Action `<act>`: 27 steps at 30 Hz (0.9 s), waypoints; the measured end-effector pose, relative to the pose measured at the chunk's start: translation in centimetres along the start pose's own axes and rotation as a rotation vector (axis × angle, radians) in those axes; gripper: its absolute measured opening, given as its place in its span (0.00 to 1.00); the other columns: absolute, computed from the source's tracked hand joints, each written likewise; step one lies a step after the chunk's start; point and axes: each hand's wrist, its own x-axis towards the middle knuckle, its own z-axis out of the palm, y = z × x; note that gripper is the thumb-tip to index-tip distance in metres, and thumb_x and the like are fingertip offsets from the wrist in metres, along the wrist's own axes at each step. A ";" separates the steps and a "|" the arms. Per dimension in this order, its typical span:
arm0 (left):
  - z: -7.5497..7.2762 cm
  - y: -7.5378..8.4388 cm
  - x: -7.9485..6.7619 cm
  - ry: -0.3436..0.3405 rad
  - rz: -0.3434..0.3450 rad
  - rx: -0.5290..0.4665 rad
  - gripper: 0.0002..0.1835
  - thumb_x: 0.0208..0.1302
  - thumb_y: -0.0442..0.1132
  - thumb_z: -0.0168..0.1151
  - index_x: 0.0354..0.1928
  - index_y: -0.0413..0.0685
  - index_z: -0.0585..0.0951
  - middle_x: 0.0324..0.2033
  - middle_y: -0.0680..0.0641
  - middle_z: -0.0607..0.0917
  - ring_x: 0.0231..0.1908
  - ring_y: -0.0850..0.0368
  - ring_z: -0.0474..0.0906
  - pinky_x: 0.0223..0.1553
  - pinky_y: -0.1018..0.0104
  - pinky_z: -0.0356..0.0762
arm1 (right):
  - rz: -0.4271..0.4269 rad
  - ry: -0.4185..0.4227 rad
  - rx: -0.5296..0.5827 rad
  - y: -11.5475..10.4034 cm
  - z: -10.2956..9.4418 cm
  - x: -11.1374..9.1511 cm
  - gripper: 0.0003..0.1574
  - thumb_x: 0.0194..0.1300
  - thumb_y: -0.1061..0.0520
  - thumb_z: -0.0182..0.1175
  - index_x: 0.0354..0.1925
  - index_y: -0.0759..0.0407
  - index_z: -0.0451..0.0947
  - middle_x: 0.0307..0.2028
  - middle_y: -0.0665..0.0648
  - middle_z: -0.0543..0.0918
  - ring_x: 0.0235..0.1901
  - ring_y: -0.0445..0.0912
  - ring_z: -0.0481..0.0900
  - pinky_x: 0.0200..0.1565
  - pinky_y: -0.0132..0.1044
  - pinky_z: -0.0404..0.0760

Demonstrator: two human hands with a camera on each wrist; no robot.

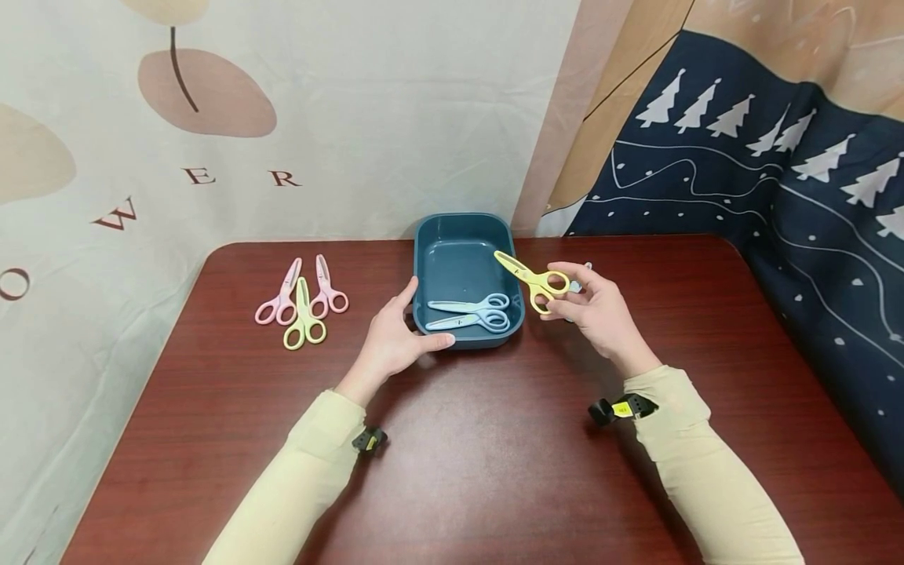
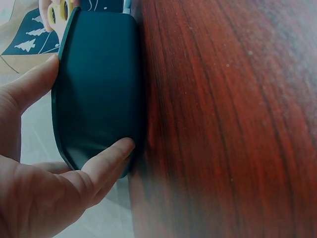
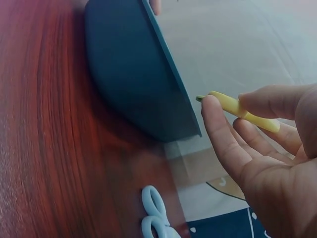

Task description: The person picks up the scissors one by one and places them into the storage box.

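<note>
My right hand [image 1: 593,310] pinches yellow scissors [image 1: 528,272] by the handle loops, fingers and thumb on either side. The blades point left, over the right rim of a dark teal plastic box [image 1: 462,227]. My left hand [image 1: 391,333] holds the near left corner of this box, its thumb at the front rim and its fingers along the left side. Two light blue scissors [image 1: 480,318] lie inside the box near its front. Behind the right hand, another pair of light blue scissors [image 3: 154,210] lies on the table, mostly hidden in the head view.
Left of the box, two pink scissors [image 1: 281,302] and yellow-green scissors [image 1: 304,318] lie close together on the reddish-brown table [image 1: 480,471]. A pale printed cloth [image 1: 367,118] hangs behind the table, and a navy cloth with trees [image 1: 706,173] hangs at the right.
</note>
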 end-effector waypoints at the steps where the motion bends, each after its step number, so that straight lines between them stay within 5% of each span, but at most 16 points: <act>1: 0.0 0.0 0.0 -0.001 0.000 -0.002 0.64 0.50 0.48 0.83 0.83 0.48 0.52 0.68 0.37 0.74 0.64 0.47 0.77 0.67 0.51 0.71 | 0.004 -0.006 0.006 0.0 0.1 0.0 0.36 0.66 0.77 0.61 0.70 0.64 0.69 0.56 0.63 0.75 0.44 0.44 0.89 0.46 0.38 0.88; 27: 0.0 0.1 -0.1 0.006 0.000 0.012 0.64 0.50 0.49 0.83 0.83 0.48 0.52 0.69 0.36 0.74 0.65 0.46 0.76 0.69 0.49 0.70 | -0.005 -0.106 0.055 -0.8 3.3 1.3 0.35 0.67 0.77 0.58 0.70 0.68 0.67 0.59 0.68 0.74 0.44 0.45 0.89 0.46 0.39 0.88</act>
